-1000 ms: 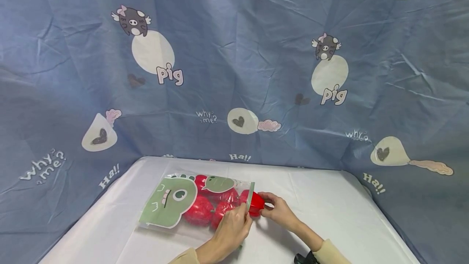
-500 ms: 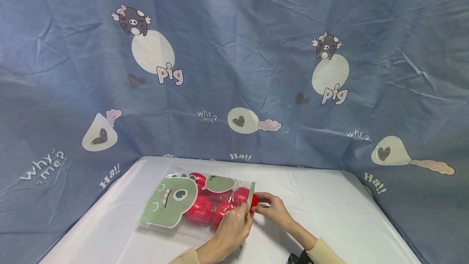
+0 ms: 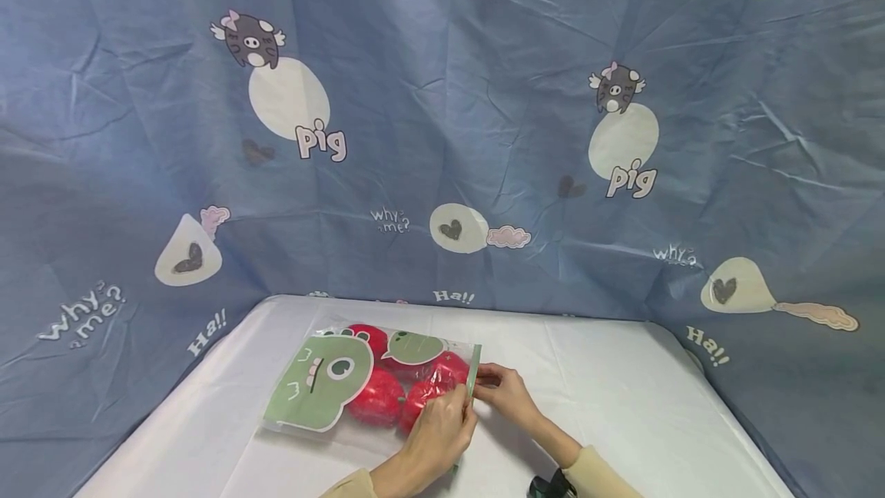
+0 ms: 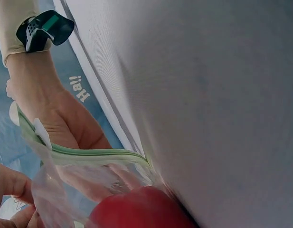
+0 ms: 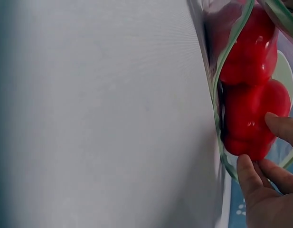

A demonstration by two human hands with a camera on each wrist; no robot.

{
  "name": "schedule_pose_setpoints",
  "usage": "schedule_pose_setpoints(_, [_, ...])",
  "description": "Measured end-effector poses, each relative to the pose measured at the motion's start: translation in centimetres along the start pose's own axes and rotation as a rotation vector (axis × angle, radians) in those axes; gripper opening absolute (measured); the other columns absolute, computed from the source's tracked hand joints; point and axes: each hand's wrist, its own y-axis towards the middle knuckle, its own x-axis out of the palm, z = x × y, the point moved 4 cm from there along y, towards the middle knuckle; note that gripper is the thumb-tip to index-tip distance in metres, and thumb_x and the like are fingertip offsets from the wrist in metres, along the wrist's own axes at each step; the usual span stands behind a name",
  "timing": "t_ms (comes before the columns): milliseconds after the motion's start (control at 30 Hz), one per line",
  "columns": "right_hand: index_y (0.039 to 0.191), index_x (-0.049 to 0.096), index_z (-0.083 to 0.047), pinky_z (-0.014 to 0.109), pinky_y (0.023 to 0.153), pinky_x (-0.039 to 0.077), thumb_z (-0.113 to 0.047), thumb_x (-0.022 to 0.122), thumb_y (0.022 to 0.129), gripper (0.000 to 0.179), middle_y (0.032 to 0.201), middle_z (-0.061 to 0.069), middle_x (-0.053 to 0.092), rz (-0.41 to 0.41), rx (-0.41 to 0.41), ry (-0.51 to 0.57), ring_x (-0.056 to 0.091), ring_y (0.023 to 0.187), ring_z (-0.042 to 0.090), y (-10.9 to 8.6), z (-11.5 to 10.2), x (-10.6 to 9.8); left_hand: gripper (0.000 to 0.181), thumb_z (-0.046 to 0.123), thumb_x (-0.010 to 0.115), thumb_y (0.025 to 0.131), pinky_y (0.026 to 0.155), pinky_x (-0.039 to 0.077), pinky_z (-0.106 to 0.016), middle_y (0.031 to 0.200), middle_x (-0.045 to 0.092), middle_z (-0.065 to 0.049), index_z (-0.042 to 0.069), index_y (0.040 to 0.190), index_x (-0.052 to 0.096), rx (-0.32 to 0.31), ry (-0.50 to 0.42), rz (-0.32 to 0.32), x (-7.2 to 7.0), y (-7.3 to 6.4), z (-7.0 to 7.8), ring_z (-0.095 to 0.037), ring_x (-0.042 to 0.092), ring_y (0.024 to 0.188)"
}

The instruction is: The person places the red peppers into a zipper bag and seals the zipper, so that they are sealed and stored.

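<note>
A clear zip bag (image 3: 297, 398) with a green cartoon monster print lies on the white table, its mouth facing right. Inside are several red bell peppers (image 3: 375, 398). My left hand (image 3: 442, 425) pinches the near side of the bag's mouth; its fingertips (image 4: 15, 185) show on the plastic in the left wrist view. My right hand (image 3: 510, 396) reaches into the mouth from the right. In the right wrist view, its thumb and fingers bracket the outermost bell pepper (image 5: 253, 118), just within the green zip rim (image 5: 220, 71). Another pepper (image 5: 250, 52) sits against it.
A blue cloth (image 3: 442, 137) with pig prints hangs behind and beside the white table (image 3: 608, 390). A black strapped device (image 3: 553, 485) sits at the right wrist, near the table's front.
My right hand has moved left, taking the red bell pepper from outside the mouth into the bag. The upper peppers shifted slightly left. My left hand kept its pinch on the bag.
</note>
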Motion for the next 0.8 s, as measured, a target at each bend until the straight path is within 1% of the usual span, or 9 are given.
schedule_pose_setpoints(67, [0.114,0.064,0.004,0.029,0.080,0.055,-0.019,0.075,0.081,0.041,0.104,0.017,0.070,0.001,0.005,-0.014,0.069,0.095,0.028,0.10,0.00,0.16,0.019,0.001,0.063,0.079,0.044,0.029,-0.008,0.057,0.044,0.011,0.012,0.073,0.048,0.001,0.001,0.000,0.00,-0.01,-0.01,0.006,0.034,0.051])
schedule_pose_setpoints(267, [0.111,0.065,0.005,0.030,0.081,0.055,-0.017,0.075,0.081,0.039,0.105,0.019,0.070,0.001,0.010,-0.011,0.068,0.097,0.030,0.48,0.16,0.60,0.020,0.001,0.063,0.078,0.044,0.029,-0.008,0.057,0.043,0.011,0.013,0.073,0.048,0.009,0.011,0.010,0.03,-0.03,-0.05,0.005,0.033,0.052])
schedule_pose_setpoints(600, [0.106,0.067,0.003,0.036,0.082,0.055,-0.015,0.073,0.079,0.033,0.099,0.015,0.071,0.007,0.044,-0.008,0.068,0.096,0.029,0.85,0.19,1.04,0.019,0.001,0.063,0.077,0.043,0.027,-0.007,0.057,0.043,0.011,0.012,0.074,0.048,0.012,0.006,0.009,-0.05,-0.05,-0.01,0.006,0.031,0.050])
schedule_pose_setpoints(800, [0.107,0.066,0.002,0.035,0.083,0.055,-0.020,0.074,0.080,0.035,0.101,0.014,0.071,0.002,0.055,-0.028,0.068,0.097,0.028,0.80,0.46,0.93,0.020,0.003,0.065,0.076,0.044,0.030,-0.010,0.057,0.045,0.011,0.013,0.073,0.048,0.025,0.043,0.043,-0.07,-0.03,-0.03,0.004,0.035,0.052])
